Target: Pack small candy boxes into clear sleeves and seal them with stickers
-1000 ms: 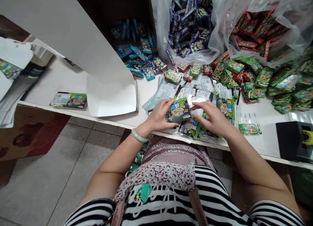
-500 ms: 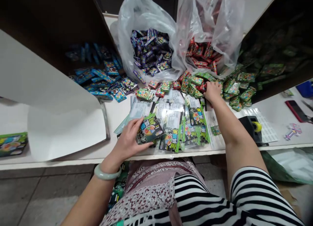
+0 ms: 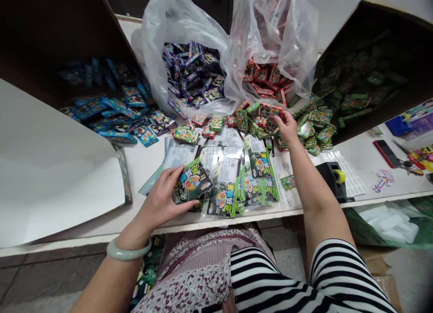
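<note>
My left hand (image 3: pixel 157 198), a pale bangle on its wrist, is closed around the edge of a black-and-green printed packet (image 3: pixel 192 182) near the table's front edge. Between the thumb and fingers of my right hand (image 3: pixel 288 128) is a small red box (image 3: pixel 269 110), held over a mixed heap of little red and green boxes. Clear plastic bags with printed black-and-green cards (image 3: pixel 223 198) lie overlapping beside my left hand. A loose green box (image 3: pixel 186 134) sits just behind these bags.
Behind stand plastic bags of purple boxes (image 3: pixel 194 74) and red boxes (image 3: pixel 264 78). Open cartons flank the table, with blue boxes (image 3: pixel 118 108) spilling left and green boxes (image 3: pixel 321 121) right. A tape dispenser (image 3: pixel 329 180), a phone (image 3: pixel 386 153) and scissors lie at the right.
My right hand has come up out of the heap with a small red box in its fingers. My left hand still holds the packet. The whole view has shifted slightly.
</note>
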Available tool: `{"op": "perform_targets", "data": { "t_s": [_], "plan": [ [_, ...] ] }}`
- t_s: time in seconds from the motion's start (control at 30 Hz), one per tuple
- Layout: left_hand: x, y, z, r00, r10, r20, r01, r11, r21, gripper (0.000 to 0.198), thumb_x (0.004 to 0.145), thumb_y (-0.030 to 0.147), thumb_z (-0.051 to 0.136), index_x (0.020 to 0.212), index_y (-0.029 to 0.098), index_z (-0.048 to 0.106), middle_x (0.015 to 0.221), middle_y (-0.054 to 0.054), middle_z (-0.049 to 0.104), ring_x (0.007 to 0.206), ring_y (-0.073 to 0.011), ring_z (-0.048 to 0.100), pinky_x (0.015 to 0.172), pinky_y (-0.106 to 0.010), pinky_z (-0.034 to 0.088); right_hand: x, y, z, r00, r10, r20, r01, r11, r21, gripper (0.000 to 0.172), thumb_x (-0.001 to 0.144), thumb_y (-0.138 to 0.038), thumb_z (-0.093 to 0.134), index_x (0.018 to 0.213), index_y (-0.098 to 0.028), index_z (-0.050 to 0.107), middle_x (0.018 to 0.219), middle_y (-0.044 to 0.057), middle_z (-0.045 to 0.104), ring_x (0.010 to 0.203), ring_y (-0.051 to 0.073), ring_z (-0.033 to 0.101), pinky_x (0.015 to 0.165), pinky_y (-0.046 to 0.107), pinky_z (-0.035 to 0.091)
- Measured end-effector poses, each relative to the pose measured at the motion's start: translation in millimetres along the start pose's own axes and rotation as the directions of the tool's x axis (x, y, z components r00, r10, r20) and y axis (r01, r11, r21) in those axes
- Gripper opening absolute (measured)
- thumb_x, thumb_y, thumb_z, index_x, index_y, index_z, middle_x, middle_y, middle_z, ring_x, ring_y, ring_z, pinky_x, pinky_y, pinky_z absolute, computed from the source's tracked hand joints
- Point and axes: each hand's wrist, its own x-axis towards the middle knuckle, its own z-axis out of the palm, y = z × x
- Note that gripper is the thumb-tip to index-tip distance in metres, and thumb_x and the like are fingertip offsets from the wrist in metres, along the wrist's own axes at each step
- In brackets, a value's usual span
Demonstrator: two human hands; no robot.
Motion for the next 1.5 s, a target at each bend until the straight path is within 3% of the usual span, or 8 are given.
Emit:
{"op": "perform_targets", "data": {
  "t_s": [0.13, 0.43, 0.6, 0.77, 0.93, 1.13, 1.3, 1.5],
  "plan": [
    [-1, 8, -5.5, 1.000, 0.023, 0.021, -0.024, 1.000, 0.013, 0.095, 0.084, 0.062, 0.070, 0.159, 0.028, 0.024, 0.136, -0.013, 0.050, 0.125, -0.0338, 0.056, 0.107, -0.051, 0.052, -1, -20, 19, 0.998, 0.057, -0.025, -0.047, 0.955, 0.292, 0.045, 0.078, -0.063, 0.068, 0.099, -0.023, 0.069, 0.101, 0.005, 0.072, 0.104, 0.023, 0.065, 0.096, 0.040, 0.053],
    [-17, 4, -15.2, 0.999, 0.034, -0.011, -0.033, 0.999, 0.035, 0.095, 0.084, 0.063, 0.069, 0.160, 0.028, 0.023, 0.136, -0.014, 0.049, 0.126, -0.0347, 0.055, 0.108, -0.053, 0.051, -60, -72, 20, 0.987, -0.031, 0.160, -0.046, 0.891, 0.451, 0.028, 0.074, -0.044, 0.076, 0.090, -0.026, 0.060, 0.091, 0.000, 0.068, 0.085, 0.018, 0.067, 0.085, 0.036, 0.056],
    [-14, 6, -12.2, 0.997, 0.079, -0.014, -0.079, 0.997, 0.011, 0.099, 0.083, 0.063, 0.071, 0.161, 0.027, 0.022, 0.136, -0.015, 0.050, 0.125, -0.0349, 0.055, 0.107, -0.053, 0.052, -74, -65, 5, 0.828, -0.242, 0.505, 0.121, 0.958, 0.259, 0.015, 0.081, -0.030, 0.065, 0.095, -0.026, 0.070, 0.129, 0.007, 0.067, 0.125, 0.024, 0.061, 0.111, 0.050, 0.045],
    [-18, 7, -13.7, 0.997, 0.076, -0.024, -0.075, 0.997, 0.019, 0.098, 0.083, 0.062, 0.071, 0.161, 0.027, 0.022, 0.136, -0.015, 0.050, 0.125, -0.0349, 0.055, 0.107, -0.054, 0.052, -85, -62, -4, 0.943, -0.093, 0.320, 0.158, 0.970, -0.183, 0.036, 0.088, -0.020, 0.050, 0.116, -0.024, 0.072, 0.137, 0.011, 0.065, 0.133, 0.030, 0.056, 0.114, 0.057, 0.040],
    [-13, 8, -8.3, 0.998, 0.063, 0.004, -0.063, 0.998, 0.002, 0.099, 0.082, 0.062, 0.072, 0.160, 0.024, 0.024, 0.136, -0.016, 0.049, 0.126, -0.0360, 0.054, 0.107, -0.055, 0.051, -127, -97, 25, 0.924, 0.023, 0.382, 0.147, 0.900, -0.410, 0.073, 0.081, -0.055, 0.071, 0.141, -0.017, 0.057, 0.148, 0.022, 0.054, 0.139, 0.044, 0.046, 0.111, 0.064, 0.039],
    [-8, 10, -3.3, 0.994, 0.072, 0.078, -0.072, 0.997, 0.000, 0.104, 0.078, 0.058, 0.077, 0.160, 0.022, 0.024, 0.140, -0.018, 0.048, 0.129, -0.0381, 0.052, 0.110, -0.058, 0.047, -133, -124, 30, 0.909, -0.097, 0.406, 0.228, 0.930, -0.288, 0.065, 0.078, -0.045, 0.075, 0.137, -0.021, 0.060, 0.137, 0.017, 0.060, 0.130, 0.039, 0.054, 0.110, 0.059, 0.041],
    [-7, 7, -2.2, 0.984, 0.160, 0.080, -0.156, 0.987, -0.046, 0.105, 0.077, 0.059, 0.078, 0.159, 0.021, 0.025, 0.140, -0.019, 0.048, 0.129, -0.0380, 0.052, 0.109, -0.058, 0.047, -132, -156, -7, 0.635, -0.510, 0.581, 0.495, 0.845, 0.202, 0.065, 0.083, -0.043, 0.072, 0.144, -0.032, 0.053, 0.149, 0.009, 0.053, 0.137, 0.031, 0.049, 0.114, 0.054, 0.041],
    [-5, 10, 0.6, 0.973, 0.214, 0.083, -0.207, 0.974, -0.091, 0.107, 0.075, 0.065, 0.077, 0.159, 0.020, 0.028, 0.142, -0.019, 0.047, 0.131, -0.0386, 0.050, 0.111, -0.058, 0.045, -134, -186, -10, 0.439, -0.504, 0.744, 0.607, 0.777, 0.167, 0.059, 0.082, -0.029, 0.073, 0.140, -0.032, 0.059, 0.148, 0.010, 0.055, 0.131, 0.034, 0.053, 0.107, 0.058, 0.046]
  ]
}}
